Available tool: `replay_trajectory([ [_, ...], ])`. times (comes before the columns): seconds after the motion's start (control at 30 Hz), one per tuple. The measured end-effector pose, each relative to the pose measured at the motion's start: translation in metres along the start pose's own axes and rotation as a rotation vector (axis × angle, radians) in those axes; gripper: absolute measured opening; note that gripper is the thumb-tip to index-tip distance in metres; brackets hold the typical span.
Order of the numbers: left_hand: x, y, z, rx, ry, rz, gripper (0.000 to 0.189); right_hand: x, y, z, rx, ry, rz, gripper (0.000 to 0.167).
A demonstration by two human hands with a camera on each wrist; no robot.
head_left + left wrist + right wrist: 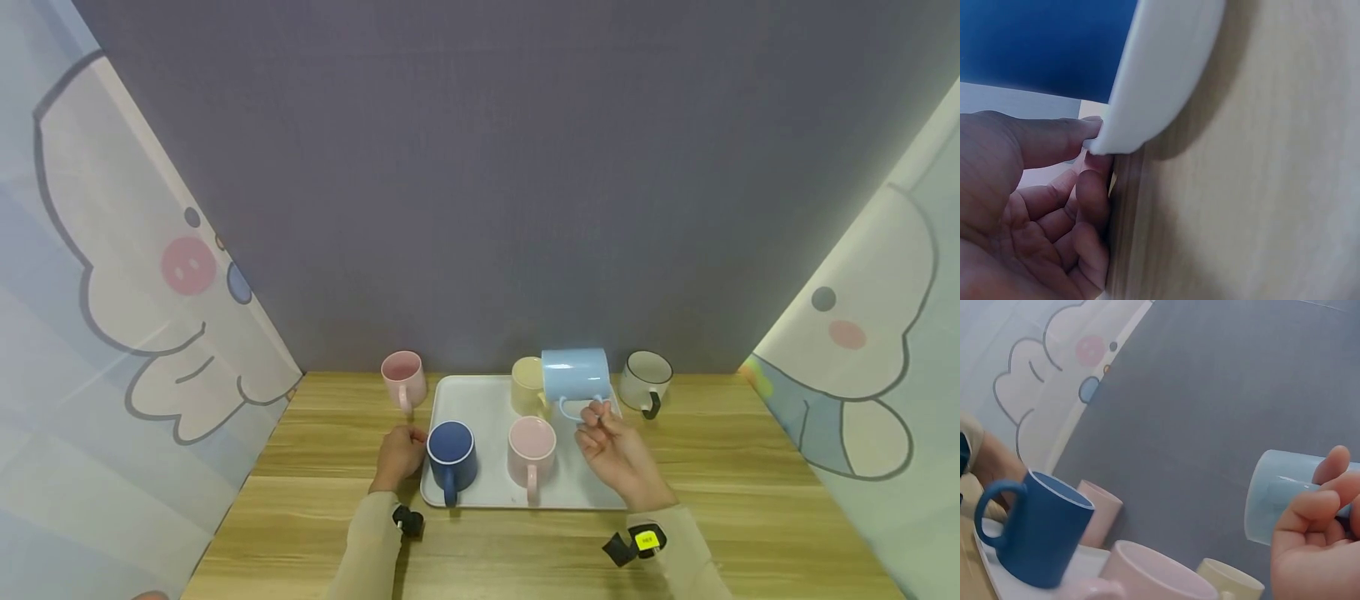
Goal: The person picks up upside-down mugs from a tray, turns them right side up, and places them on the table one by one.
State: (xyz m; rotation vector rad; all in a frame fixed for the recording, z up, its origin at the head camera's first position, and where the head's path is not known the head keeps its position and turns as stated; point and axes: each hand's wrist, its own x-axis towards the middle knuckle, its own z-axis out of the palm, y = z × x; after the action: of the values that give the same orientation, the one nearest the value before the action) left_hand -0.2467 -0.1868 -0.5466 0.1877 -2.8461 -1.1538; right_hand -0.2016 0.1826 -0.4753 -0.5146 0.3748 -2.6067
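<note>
My right hand [611,454] grips the handle of a light blue mug [575,374], which lies sideways in the air over the back right of a white tray [487,400]. My left hand [400,458] pinches the tray's left rim, its thumb at the edge in the left wrist view. On the tray stand a dark blue mug [452,458] beside the left hand, a pale pink mug [532,457] at front middle, and a yellow mug [527,386] behind it, partly overlapped by the light blue mug. The other handles point mostly towards me.
A pink mug [405,383] stands on the wooden table [315,467] to the tray's left. Right of the tray is a white mug [643,382] with a black rim and handle. A grey backdrop [480,183] rises behind, with cartoon-printed cloths on both sides.
</note>
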Motion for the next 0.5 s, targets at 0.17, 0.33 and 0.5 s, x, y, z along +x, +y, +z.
replay_trajectory([
  [0.17,0.0,0.0,0.001,-0.004,-0.001,-0.005,0.013,0.002,0.005,0.0,0.084,-0.003,0.01,0.036],
  [0.33,0.0,0.0,0.002,-0.011,-0.001,-0.008,0.012,0.004,0.01,-0.002,0.087,-0.006,0.008,0.034],
  [0.5,0.001,-0.003,0.003,-0.024,0.006,0.016,0.011,0.006,0.014,-0.003,0.104,-0.037,0.01,0.037],
])
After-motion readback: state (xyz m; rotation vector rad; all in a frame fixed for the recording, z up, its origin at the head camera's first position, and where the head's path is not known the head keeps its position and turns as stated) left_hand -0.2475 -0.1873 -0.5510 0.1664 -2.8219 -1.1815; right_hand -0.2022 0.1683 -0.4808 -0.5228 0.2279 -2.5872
